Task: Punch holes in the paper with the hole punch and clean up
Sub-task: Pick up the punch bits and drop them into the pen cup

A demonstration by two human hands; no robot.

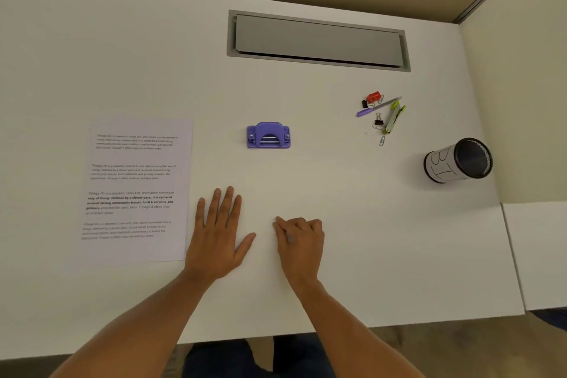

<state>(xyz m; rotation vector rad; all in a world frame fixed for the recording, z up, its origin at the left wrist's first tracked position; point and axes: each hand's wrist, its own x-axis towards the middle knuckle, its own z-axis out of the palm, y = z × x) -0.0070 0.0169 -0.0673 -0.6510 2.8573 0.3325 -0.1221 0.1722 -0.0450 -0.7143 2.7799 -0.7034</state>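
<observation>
white desk (337, 199) | purple hole punch (268, 135) mid-desk | printed paper (135, 190) at left | left hand (216, 236) spread flat | right hand (302, 239) fingers curled, nothing visibly held

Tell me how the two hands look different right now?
The left hand lies flat with straight, spread fingers; the right hand is curled like a fist. The left hand touches the edge of the paper; the right hand sits away from it. Both rest on the white desk, near the purple hole punch.
</observation>
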